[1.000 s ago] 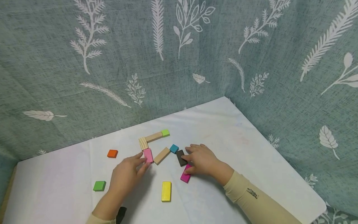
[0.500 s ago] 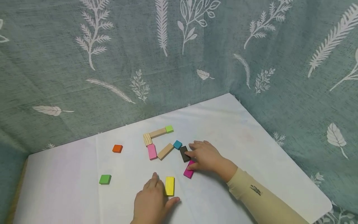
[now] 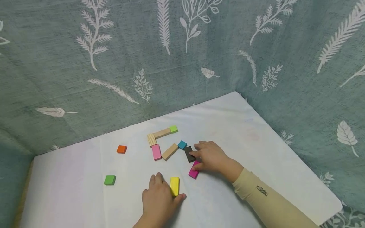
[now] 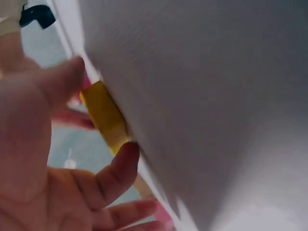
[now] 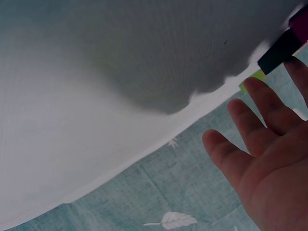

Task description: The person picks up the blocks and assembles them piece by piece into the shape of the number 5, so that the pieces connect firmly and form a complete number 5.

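Observation:
My left hand (image 3: 159, 198) lies beside the yellow block (image 3: 175, 186), fingers extended along its left and the thumb near its front end. In the left wrist view this yellow block (image 4: 103, 113) shows between the thumb and index finger, which are spread apart; firm contact cannot be told. My right hand (image 3: 212, 157) rests with fingers spread, a fingertip at the black block (image 3: 189, 154) and the thumb on the magenta block (image 3: 194, 171). The right wrist view shows its fingers extended near the black block (image 5: 281, 52).
A bent row of blocks includes pink (image 3: 156, 152), striped wood (image 3: 152, 139), plain wood (image 3: 162, 133) and lime (image 3: 173, 129). Another wooden block (image 3: 169, 152) adjoins a blue block (image 3: 182, 145). Orange (image 3: 121, 149) and green (image 3: 110, 180) blocks lie left. Patterned curtains (image 3: 119, 63) border the table.
My left hand has left the pink block and come toward the front, beside the yellow block. My right hand stays at the black and magenta blocks. The head view has shifted slightly.

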A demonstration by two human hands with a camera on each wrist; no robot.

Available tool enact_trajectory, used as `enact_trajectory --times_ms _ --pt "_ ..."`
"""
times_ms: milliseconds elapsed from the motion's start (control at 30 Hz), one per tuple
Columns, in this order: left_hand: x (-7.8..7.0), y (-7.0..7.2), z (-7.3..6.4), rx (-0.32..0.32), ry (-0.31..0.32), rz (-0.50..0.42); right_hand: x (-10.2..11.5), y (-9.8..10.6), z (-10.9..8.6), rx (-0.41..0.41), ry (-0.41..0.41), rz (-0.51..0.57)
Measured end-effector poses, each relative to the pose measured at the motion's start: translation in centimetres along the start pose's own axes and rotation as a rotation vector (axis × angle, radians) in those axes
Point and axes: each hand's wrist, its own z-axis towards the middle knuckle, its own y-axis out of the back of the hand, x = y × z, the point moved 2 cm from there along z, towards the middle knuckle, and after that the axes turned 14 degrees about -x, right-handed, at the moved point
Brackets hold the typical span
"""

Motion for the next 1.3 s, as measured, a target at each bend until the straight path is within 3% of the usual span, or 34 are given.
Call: enact_trajectory --times_ms 200,367,500,700,1067,1300 --pt "-0.7 0.3 0.4 -0.017 -0.011 -0.008 -0.4 -0.2 -0.4 -0.011 -0.008 0.022" --pt "-0.2 0.7 0.2 -0.057 0.0 -0.026 -0.3 -0.1 -0.3 -0.013 0.002 0.024" --pt "0.7 0.8 0.5 -0.041 -0.008 -0.121 -0.2 -0.1 -0.3 -0.003 -0.001 0.027" --pt "1.9 0.8 1.1 -0.043 -0.08 -0.271 -0.2 -0.1 -0.2 0.008 -0.008 0.021" --pt "0.7 0.7 2.3 -0.061 -0.259 -0.315 -0.4 -0.2 -0.2 0.016 -0.017 0.012" --pt "0.0 0.5 3.0 -0.085 -0.294 -0.303 -0.4 -0.2 -0.2 0.023 0.004 -0.002"
